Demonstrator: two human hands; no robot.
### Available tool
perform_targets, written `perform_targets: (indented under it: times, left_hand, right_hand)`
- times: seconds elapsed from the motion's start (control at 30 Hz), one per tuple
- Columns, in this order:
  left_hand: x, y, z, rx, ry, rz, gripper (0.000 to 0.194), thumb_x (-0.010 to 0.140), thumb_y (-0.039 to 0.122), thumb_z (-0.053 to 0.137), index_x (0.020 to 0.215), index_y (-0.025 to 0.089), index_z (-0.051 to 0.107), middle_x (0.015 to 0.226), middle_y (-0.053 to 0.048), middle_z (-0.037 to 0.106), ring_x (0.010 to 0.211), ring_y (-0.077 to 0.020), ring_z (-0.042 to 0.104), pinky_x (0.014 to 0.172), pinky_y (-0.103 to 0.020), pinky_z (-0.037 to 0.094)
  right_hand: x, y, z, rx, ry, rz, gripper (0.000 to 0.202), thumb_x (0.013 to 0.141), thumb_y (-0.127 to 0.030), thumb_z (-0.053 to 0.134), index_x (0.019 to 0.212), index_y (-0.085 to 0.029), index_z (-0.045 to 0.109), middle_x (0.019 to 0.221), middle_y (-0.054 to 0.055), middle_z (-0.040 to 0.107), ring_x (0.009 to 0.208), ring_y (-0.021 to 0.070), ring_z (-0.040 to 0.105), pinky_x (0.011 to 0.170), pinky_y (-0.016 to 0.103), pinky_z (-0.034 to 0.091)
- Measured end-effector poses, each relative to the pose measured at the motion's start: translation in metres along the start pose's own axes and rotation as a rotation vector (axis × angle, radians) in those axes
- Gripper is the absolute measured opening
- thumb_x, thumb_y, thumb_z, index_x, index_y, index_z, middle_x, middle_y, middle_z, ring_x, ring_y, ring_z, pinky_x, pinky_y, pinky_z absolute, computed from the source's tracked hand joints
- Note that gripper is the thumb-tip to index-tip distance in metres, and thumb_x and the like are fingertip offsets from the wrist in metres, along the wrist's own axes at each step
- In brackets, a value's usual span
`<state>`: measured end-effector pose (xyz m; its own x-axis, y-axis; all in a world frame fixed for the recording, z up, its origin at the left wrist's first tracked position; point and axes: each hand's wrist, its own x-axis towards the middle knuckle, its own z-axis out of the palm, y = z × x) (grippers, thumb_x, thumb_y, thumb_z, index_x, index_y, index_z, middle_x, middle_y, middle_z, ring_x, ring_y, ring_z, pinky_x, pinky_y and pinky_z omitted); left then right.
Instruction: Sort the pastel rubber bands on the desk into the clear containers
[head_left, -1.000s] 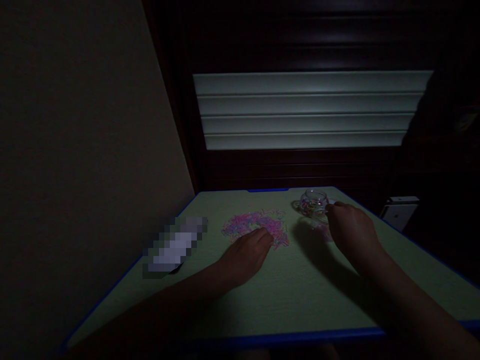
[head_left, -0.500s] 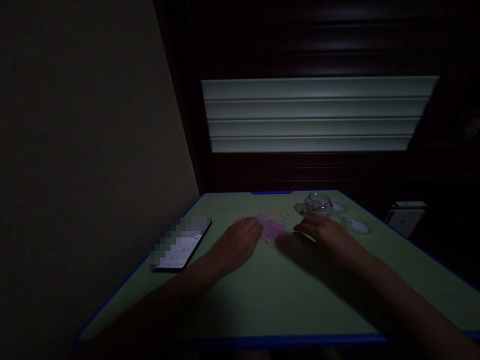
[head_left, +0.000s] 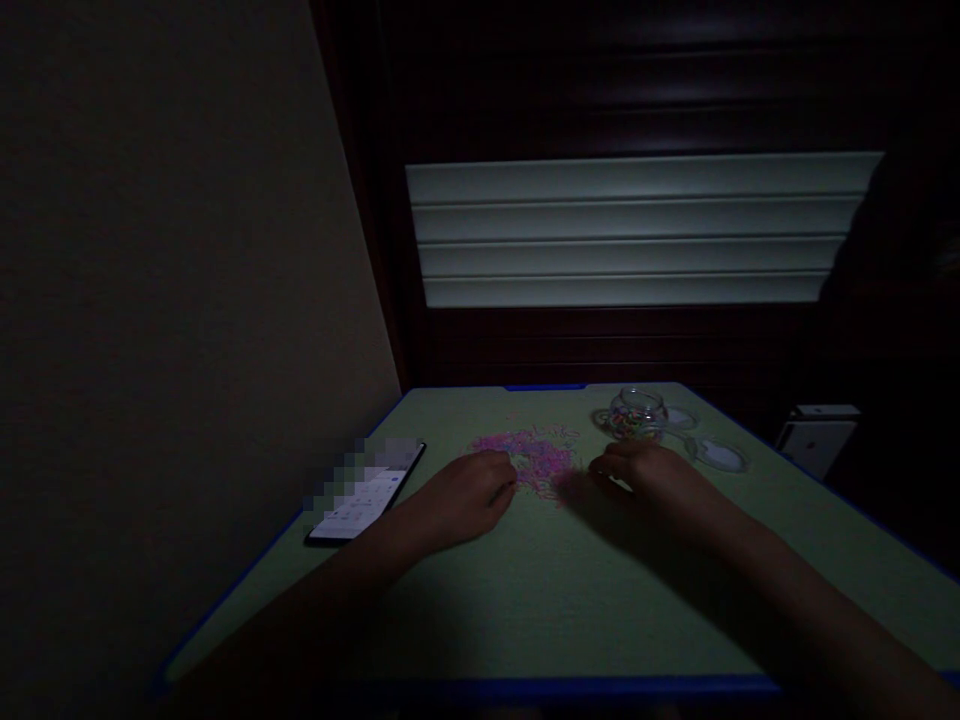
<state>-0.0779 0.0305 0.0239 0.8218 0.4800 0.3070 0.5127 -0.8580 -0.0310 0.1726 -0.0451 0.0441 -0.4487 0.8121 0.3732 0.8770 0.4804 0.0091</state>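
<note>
A loose pile of thin pink and purple pieces [head_left: 544,460], like tiny rubber bands, lies spread on the green tabletop [head_left: 480,600]. Beside its near left edge is my left hand [head_left: 472,492], the fingers curled and pressed together; whatever they hold is too small and dark to make out. To the right of the pile my right hand [head_left: 649,475] hovers with thumb and fingers pinched, and I cannot make out anything between them. Just beyond that hand stands a small clear glass jar [head_left: 636,412] partly filled with multicoloured bits.
Two round clear lids or dishes lie by the jar, the nearer lid [head_left: 720,455] to its right. A phone [head_left: 364,500] with a lit screen rests at the left edge, near my left forearm. A wall [head_left: 225,300] borders the left side. White boxes [head_left: 817,440] stand beyond the right edge.
My left hand has drawn slightly back toward me and away from the pile, uncovering more of its left part. My right hand has barely moved.
</note>
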Motion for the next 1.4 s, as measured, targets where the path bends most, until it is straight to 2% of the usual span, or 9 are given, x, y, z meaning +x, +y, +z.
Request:
perform_targets:
  times: [0.17, 0.3, 0.8, 1.03, 1.4]
  left_hand:
    - [0.008, 0.027, 0.011, -0.027, 0.029, 0.121, 0.017, 0.094, 0.024, 0.042, 0.09, 0.015, 0.056, 0.09, -0.004, 0.057, 0.087, -0.0157, 0.052, 0.078, -0.027, 0.043]
    - [0.012, 0.036, 0.019, 0.0, 0.037, 0.122, 0.02, 0.095, 0.027, 0.041, 0.088, 0.015, 0.057, 0.091, -0.005, 0.056, 0.087, -0.0167, 0.052, 0.079, -0.029, 0.044]
    - [0.019, 0.042, 0.029, 0.046, 0.041, 0.012, 0.02, 0.094, 0.023, 0.042, 0.085, 0.016, 0.059, 0.089, -0.004, 0.055, 0.086, -0.0182, 0.051, 0.075, -0.031, 0.044]
    - [0.019, 0.042, 0.035, 0.129, 0.03, 0.031, 0.017, 0.093, 0.016, 0.041, 0.087, 0.015, 0.057, 0.091, -0.005, 0.056, 0.086, -0.0187, 0.051, 0.078, -0.032, 0.045]
    - [0.017, 0.04, 0.038, 0.073, 0.054, 0.026, 0.016, 0.091, 0.009, 0.037, 0.097, 0.016, 0.051, 0.097, -0.006, 0.055, 0.091, -0.0208, 0.051, 0.081, -0.036, 0.046]
  right_hand:
    - [0.0, -0.003, 0.0, -0.008, -0.021, -0.006, 0.022, 0.089, -0.02, 0.044, 0.08, -0.016, 0.063, 0.075, 0.005, 0.061, 0.067, 0.0117, 0.053, 0.061, 0.023, 0.031]
    - [0.0, -0.003, 0.0, -0.02, -0.025, 0.003, 0.022, 0.089, -0.02, 0.043, 0.08, -0.016, 0.063, 0.075, 0.005, 0.06, 0.067, 0.0121, 0.053, 0.06, 0.024, 0.031]
    - [0.002, -0.005, -0.003, -0.031, -0.037, 0.012, 0.024, 0.09, -0.023, 0.042, 0.08, -0.016, 0.063, 0.075, 0.005, 0.06, 0.066, 0.012, 0.053, 0.059, 0.024, 0.03]
    - [0.001, -0.003, 0.0, -0.028, -0.021, 0.0, 0.025, 0.091, -0.024, 0.042, 0.079, -0.016, 0.063, 0.074, 0.005, 0.06, 0.066, 0.0121, 0.053, 0.06, 0.024, 0.03]
    - [0.002, -0.004, -0.002, -0.003, -0.028, -0.001, 0.025, 0.09, -0.023, 0.042, 0.078, -0.016, 0.063, 0.073, 0.005, 0.06, 0.064, 0.0107, 0.052, 0.059, 0.023, 0.03]
